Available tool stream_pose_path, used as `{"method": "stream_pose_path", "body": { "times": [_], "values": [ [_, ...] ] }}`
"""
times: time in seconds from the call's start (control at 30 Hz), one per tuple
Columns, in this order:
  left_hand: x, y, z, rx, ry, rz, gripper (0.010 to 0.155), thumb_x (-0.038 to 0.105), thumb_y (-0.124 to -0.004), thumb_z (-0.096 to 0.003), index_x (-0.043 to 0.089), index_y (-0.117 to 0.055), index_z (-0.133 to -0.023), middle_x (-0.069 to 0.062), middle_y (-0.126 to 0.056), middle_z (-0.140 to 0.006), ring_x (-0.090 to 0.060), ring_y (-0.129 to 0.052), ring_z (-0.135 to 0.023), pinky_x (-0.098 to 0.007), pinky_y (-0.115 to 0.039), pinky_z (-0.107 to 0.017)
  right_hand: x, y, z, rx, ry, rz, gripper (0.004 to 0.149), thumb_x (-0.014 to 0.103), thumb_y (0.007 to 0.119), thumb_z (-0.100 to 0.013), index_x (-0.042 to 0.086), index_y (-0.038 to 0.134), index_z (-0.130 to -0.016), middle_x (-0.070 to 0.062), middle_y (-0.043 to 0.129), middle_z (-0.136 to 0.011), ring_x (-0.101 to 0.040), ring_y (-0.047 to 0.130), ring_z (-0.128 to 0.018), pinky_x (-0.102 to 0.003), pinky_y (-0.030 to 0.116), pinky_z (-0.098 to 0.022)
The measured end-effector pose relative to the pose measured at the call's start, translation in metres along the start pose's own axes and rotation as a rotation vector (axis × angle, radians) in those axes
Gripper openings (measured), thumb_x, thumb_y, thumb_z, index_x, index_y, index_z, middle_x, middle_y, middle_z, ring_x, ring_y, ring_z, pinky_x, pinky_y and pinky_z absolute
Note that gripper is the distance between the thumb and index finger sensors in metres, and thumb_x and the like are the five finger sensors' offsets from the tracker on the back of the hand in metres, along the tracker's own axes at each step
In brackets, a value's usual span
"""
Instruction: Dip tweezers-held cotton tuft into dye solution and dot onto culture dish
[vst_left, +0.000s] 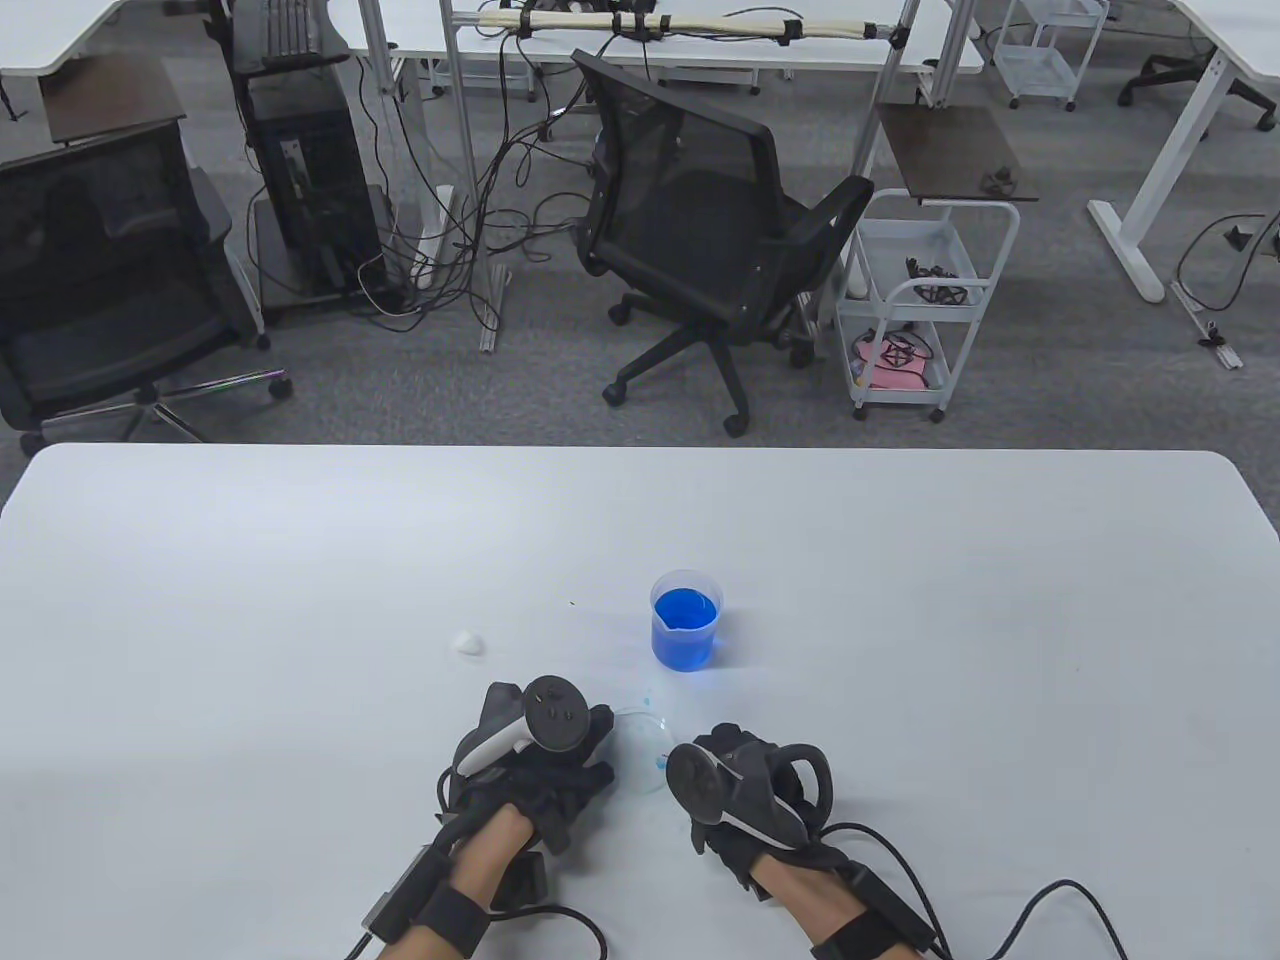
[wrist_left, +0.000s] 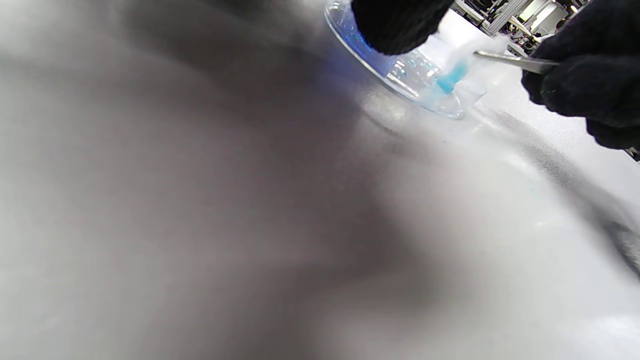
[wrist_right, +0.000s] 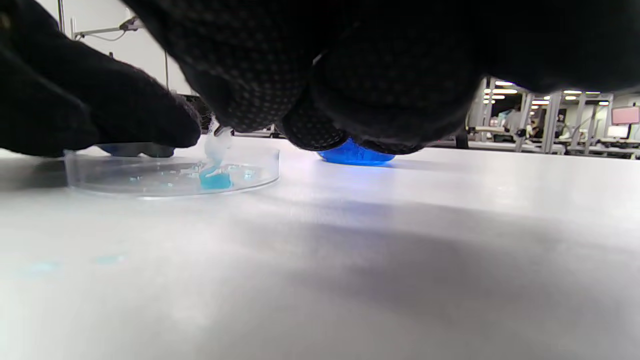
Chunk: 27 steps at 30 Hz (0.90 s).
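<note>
The right hand pinches a pair of tweezers between curled fingers; the metal tips hold a cotton tuft whose lower end is stained blue and touches the floor of the dish. The left hand rests at the dish's other side, with a fingertip on its rim; how far its other fingers curl cannot be told. The clear, shallow dish lies flat on the white table between the 2 hands, with a few small blue spots inside. Beyond the hands, a little toward the right one, stands a plastic beaker of blue dye. Beyond the left hand lies 1 spare white cotton ball, apart from everything else. Faint blue marks show on the table near the right wrist.
</note>
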<state>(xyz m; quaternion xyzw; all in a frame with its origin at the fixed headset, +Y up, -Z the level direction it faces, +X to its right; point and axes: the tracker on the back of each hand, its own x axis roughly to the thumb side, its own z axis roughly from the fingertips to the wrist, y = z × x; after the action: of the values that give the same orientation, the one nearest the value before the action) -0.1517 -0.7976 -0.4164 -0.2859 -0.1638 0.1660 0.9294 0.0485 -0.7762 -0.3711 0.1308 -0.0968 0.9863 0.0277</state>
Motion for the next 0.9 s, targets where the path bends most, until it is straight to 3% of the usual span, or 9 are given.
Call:
{"method": "stream_pose_path", "body": {
  "times": [0.17,0.53,0.9],
  "values": [
    [0.0,0.0,0.0,0.0,0.0,0.001,0.067,0.039,-0.065,-0.0638,0.026,-0.023,-0.115,-0.026,-0.009,-0.121,-0.054,-0.009,-0.104,-0.077,-0.017,-0.066,-0.001,-0.004,0.0,-0.01,0.004,-0.015,0.041,0.03,0.09,-0.028,0.003,0.102,-0.056,-0.023,0.101,-0.059,-0.016,0.1,-0.024,-0.033,0.092,-0.012],
    [0.0,0.0,0.0,0.0,0.0,0.001,0.067,0.039,-0.065,-0.0638,0.026,-0.023,-0.115,-0.026,-0.009,-0.12,-0.054,-0.008,-0.104,-0.077,-0.017,-0.066,-0.001,-0.037,0.01,-0.119,0.006,-0.102,0.041,0.03,0.09,-0.028,0.003,0.102,-0.057,-0.023,0.101,-0.059,-0.016,0.1,-0.024,-0.033,0.092,-0.012],
    [0.0,0.0,0.0,0.0,0.0,0.001,0.067,0.039,-0.065,-0.0638,0.026,-0.023,-0.115,-0.026,-0.009,-0.12,-0.054,-0.008,-0.104,-0.077,-0.017,-0.066,0.012,-0.001,0.005,0.007,-0.046,-0.024,0.041,0.03,0.09,-0.028,0.003,0.102,-0.057,-0.023,0.101,-0.059,-0.016,0.1,-0.024,-0.033,0.092,-0.012]
  ]
}}
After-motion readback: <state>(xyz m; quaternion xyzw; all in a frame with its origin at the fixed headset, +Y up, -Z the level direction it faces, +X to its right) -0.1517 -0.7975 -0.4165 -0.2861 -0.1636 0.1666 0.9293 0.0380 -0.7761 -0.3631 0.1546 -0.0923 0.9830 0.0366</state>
